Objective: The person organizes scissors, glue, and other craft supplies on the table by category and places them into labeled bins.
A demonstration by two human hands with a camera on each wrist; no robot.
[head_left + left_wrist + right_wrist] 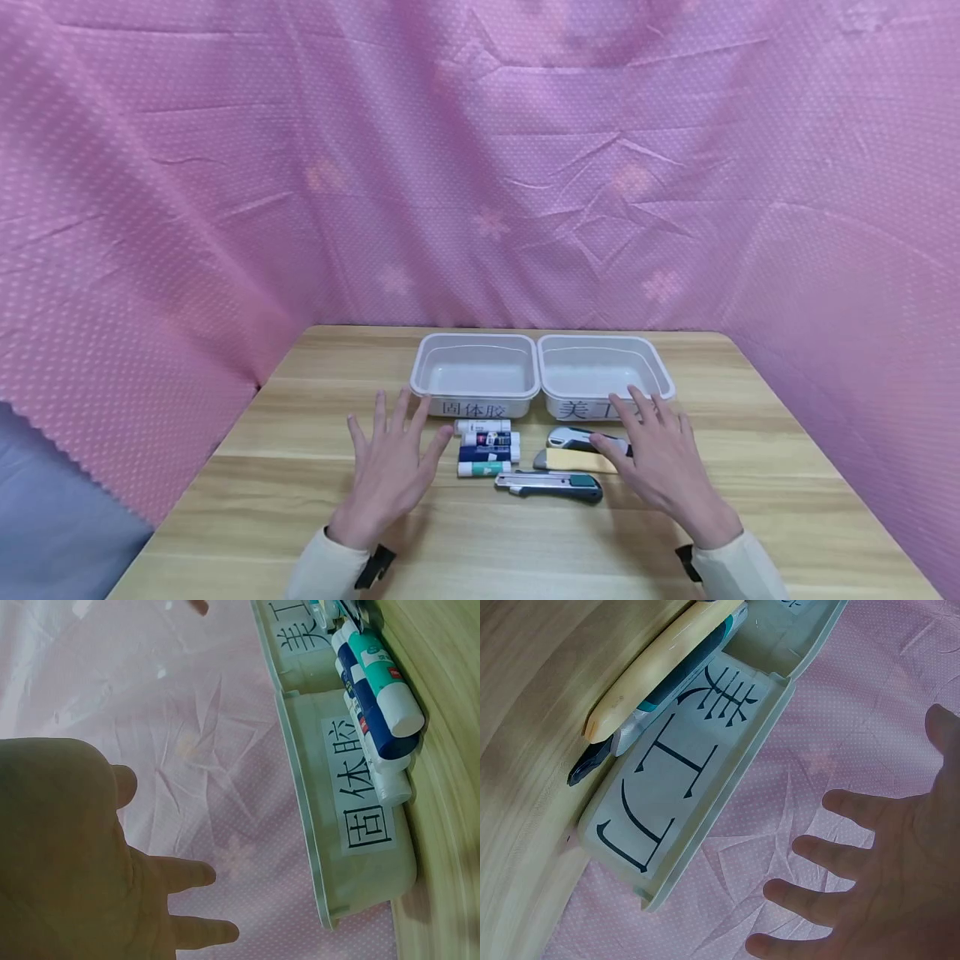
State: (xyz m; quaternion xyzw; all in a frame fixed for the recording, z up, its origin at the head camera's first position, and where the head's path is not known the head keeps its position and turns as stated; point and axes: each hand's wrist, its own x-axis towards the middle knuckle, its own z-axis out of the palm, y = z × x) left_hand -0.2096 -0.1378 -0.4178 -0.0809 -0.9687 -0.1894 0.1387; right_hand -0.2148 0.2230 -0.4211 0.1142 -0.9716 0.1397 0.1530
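Observation:
My left hand (390, 467) hovers with spread fingers left of several glue sticks (486, 453), holding nothing. These lie stacked in a column: a green-and-white one (382, 675) nearest me, then dark blue ones, then a whitish one by the left box. Over on the right, my right hand (663, 458) is likewise spread and holds nothing, partly covering the utility knives. A grey-and-green utility knife (551, 484) lies closest to me. Behind it are a yellow one (576, 460) and a silver-and-black one (581, 438), both partly hidden by the right hand in the head view.
Two white plastic boxes stand side by side behind the small items. The left box (476, 397) and the right box (551, 393) each carry a printed label in front. All sit on a wood-grain table (337, 367), with pink curtain (487, 167) around it.

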